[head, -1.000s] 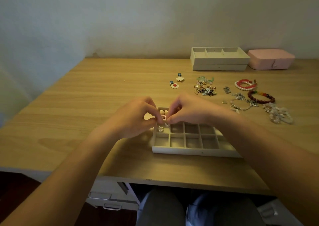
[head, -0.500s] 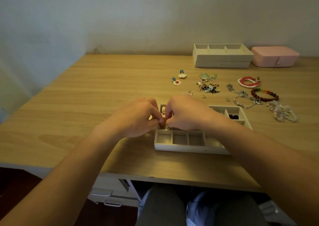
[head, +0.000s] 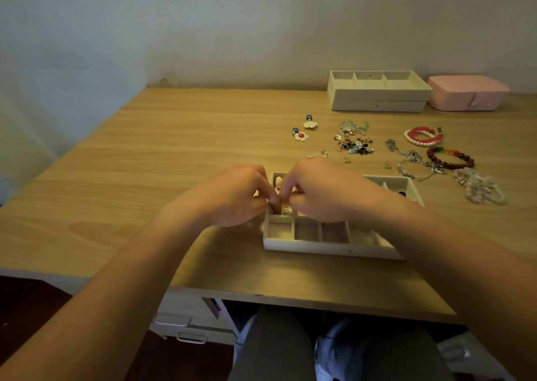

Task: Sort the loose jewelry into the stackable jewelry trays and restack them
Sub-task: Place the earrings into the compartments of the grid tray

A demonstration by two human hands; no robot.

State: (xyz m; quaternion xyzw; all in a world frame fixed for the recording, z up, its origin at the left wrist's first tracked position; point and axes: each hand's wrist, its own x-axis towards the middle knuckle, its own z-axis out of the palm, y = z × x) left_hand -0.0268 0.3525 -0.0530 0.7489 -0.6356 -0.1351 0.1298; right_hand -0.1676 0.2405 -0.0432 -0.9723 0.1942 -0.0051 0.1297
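Left hand [head: 232, 197] and right hand [head: 328, 191] meet fingertip to fingertip, both pinching one tiny pale trinket [head: 286, 211] over the nine-o'clock end of one cream compartmented jewelry tray [head: 334, 246]. At its one o'clock stand two stacked cream trays [head: 377, 101]. Nearer, from twelve to two, lie two white flower earrings [head: 302, 136], one heap of small earrings [head: 353, 143] and three beaded bracelets [head: 450, 159].

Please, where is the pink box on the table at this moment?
In the head view, the pink box sits at the back edge of the wooden table, far right, just right of the stacked cream trays.
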